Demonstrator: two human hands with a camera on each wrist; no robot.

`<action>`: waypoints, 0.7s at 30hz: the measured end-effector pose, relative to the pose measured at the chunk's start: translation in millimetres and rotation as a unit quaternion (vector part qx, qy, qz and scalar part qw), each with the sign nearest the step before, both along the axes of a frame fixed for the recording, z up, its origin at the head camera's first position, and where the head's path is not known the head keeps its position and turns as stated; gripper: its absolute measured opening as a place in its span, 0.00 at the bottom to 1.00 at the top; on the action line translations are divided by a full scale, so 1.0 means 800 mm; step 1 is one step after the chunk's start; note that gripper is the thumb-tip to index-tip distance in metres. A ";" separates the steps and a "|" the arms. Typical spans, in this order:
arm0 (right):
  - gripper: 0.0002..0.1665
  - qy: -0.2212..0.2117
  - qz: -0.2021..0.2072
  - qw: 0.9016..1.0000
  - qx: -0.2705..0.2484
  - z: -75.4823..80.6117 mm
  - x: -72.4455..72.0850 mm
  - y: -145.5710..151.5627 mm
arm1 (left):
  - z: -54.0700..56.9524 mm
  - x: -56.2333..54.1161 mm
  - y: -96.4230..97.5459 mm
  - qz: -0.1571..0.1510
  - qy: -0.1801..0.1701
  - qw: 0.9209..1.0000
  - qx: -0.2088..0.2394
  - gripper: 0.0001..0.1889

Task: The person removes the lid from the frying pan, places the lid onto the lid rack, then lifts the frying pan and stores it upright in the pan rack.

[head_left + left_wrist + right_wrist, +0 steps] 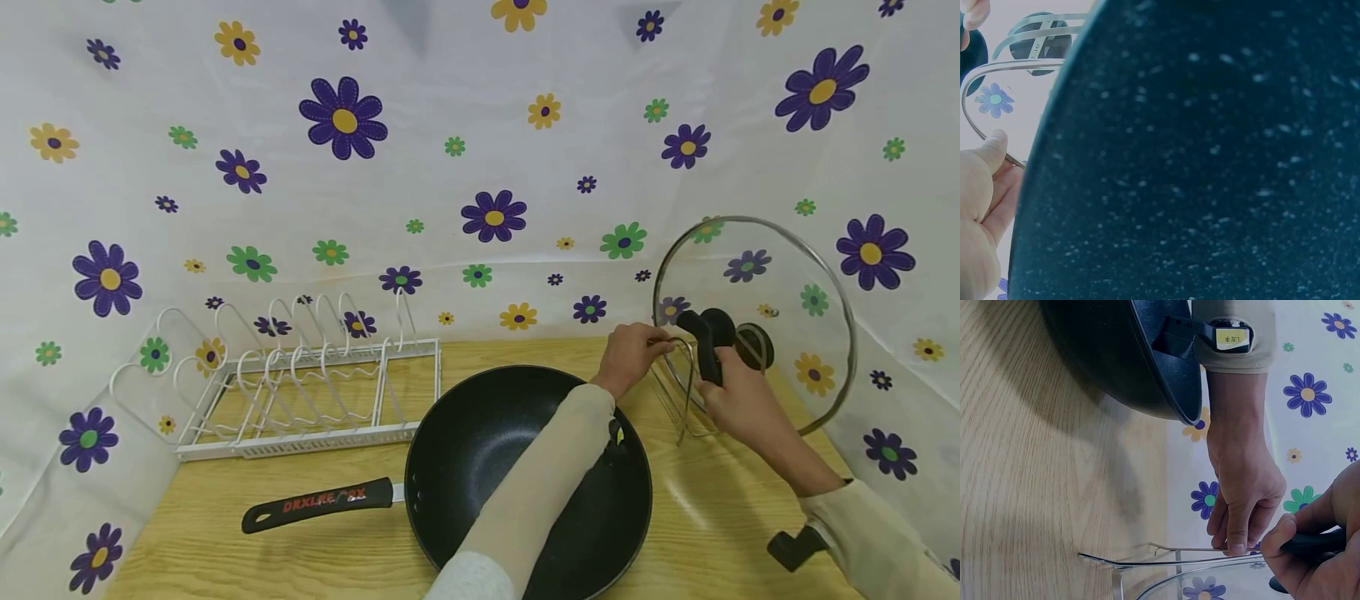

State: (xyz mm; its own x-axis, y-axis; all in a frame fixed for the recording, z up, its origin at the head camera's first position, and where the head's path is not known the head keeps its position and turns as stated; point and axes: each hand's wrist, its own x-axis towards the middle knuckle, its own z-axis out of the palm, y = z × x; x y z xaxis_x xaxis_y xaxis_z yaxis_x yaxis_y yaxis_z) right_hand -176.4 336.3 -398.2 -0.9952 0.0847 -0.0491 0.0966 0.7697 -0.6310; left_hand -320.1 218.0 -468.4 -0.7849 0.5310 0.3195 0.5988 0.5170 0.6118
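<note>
My left hand (pixel 628 358) reaches across the black wok (pixel 480 417) and pinches the thin metal wire of a lid stand (pixel 686 404) between thumb and fingers. The same grip on the bent wire (pixel 967 112) shows in the left wrist view. With my right hand (pixel 746 404) I grip the black handle (pixel 708 346) of a large glass lid (pixel 795 283). The metal-rimmed lid stands nearly upright at the stand, its lower edge partly hidden by the stand and my hand. In the right wrist view, its rim lies beside the stand's wires.
A white wire dish rack (pixel 300 442) stands at the left on the wooden table (pixel 225 558). The wok's long handle (pixel 322 504) points left in front of it. Behind hangs a white flower-patterned cloth (pixel 420 175). Dark camera mounts sit at both wrists.
</note>
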 end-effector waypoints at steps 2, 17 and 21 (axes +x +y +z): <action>0.40 0.001 0.001 1.000 0.001 -0.001 0.000 0.000 | 0.001 0.000 0.000 0.000 0.000 1.000 -0.002 0.11; 0.38 0.015 0.003 1.000 0.012 -0.003 -0.003 0.002 | -0.003 -0.001 0.001 -0.003 0.011 1.000 -0.003 0.12; 0.38 0.014 0.001 1.000 0.002 -0.004 -0.005 -0.001 | -0.003 -0.003 0.001 0.000 0.004 1.000 -0.005 0.12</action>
State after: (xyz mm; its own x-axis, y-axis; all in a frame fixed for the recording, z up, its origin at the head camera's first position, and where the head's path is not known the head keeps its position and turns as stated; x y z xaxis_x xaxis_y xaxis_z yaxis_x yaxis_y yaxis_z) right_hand -180.5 335.6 -401.5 -0.9963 0.0828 -0.0217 0.0779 0.7720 -0.6309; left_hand -322.5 218.9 -471.0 -0.7826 0.5342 0.3198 0.6032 0.5235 0.6018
